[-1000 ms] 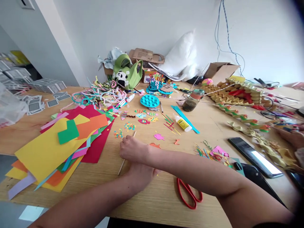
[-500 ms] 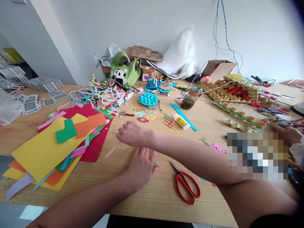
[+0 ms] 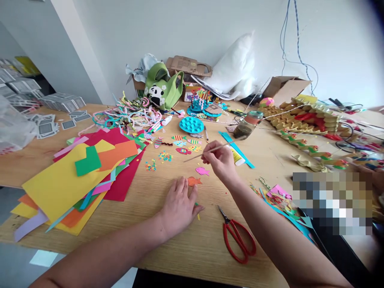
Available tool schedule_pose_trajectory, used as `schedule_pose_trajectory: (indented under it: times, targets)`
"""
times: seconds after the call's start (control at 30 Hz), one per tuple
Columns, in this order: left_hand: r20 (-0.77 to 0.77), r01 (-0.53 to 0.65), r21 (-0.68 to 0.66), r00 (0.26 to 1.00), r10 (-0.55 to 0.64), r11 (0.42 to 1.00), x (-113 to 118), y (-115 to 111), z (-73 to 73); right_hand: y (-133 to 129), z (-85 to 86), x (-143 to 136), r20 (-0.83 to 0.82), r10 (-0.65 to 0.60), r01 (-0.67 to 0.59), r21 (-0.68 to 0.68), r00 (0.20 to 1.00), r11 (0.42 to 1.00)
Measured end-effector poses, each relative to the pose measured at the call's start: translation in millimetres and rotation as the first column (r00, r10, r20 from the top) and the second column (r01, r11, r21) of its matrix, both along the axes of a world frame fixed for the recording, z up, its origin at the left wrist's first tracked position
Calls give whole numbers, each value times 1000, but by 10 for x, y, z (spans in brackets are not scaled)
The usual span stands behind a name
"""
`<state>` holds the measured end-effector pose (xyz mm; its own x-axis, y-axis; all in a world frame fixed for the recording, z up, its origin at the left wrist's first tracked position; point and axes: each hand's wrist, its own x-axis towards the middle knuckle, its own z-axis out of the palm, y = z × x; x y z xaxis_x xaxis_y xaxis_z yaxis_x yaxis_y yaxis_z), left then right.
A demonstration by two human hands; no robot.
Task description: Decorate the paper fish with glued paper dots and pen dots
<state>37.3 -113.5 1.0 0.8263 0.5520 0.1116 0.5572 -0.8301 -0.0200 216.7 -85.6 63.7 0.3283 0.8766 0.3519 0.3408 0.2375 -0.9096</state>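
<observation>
My right hand (image 3: 220, 162) is closed on a thin stick (image 3: 193, 158), which slants over the middle of the table with its tip toward the left. My left hand (image 3: 180, 208) lies flat on the wood, fingers stretched out and touching an orange paper fish (image 3: 195, 181). By its thumb are small green and yellow paper bits (image 3: 198, 216). A pink paper fish (image 3: 203, 171) lies just beyond the orange one. Further back are several decorated paper fish (image 3: 183, 151). Two small heaps of coloured paper dots (image 3: 165, 156) lie left of them.
Red-handled scissors (image 3: 237, 240) lie near the front edge. A glue bottle (image 3: 238, 157) is partly behind my right hand, beside a blue strip (image 3: 247, 160). Coloured sheets (image 3: 54, 184) are piled at left; paper scraps (image 3: 279, 200) lie at right. A glass jar (image 3: 247, 125) stands behind.
My right hand has swung from the left, near the paper dots, to the right with the stick, uncovering the dots and the pink and orange fish. My left hand stays down; the view shifted slightly.
</observation>
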Motion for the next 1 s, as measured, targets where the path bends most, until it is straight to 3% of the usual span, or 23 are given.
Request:
schedule_pose_trajectory:
  times: [0.1,0.23,0.37,0.5,0.63,0.8,1.0]
  targets:
    - [14,-8,8,1000,8,1000,-9,21,4,-218,-144,60,54,-19,18,20,998,1000]
    - [29,-19,3,999,19,1000,-23,84,26,-379,-205,140,271,-21,6,57,962,998]
    - [34,-49,8,998,48,999,-43,184,44,-339,-185,155,441,-39,-30,149,896,988]
    - [36,-68,31,997,67,997,-112,288,54,-240,-165,96,498,-47,-59,195,866,979]
    - [18,-80,44,997,79,996,-243,397,76,-143,-222,40,451,-27,-63,183,892,981]
    - [102,-105,11,989,103,994,-336,502,71,77,-314,-58,231,23,-58,143,973,988]
    - [219,-93,-38,971,99,995,-345,542,-8,499,-159,-293,38,24,-30,160,999,987]
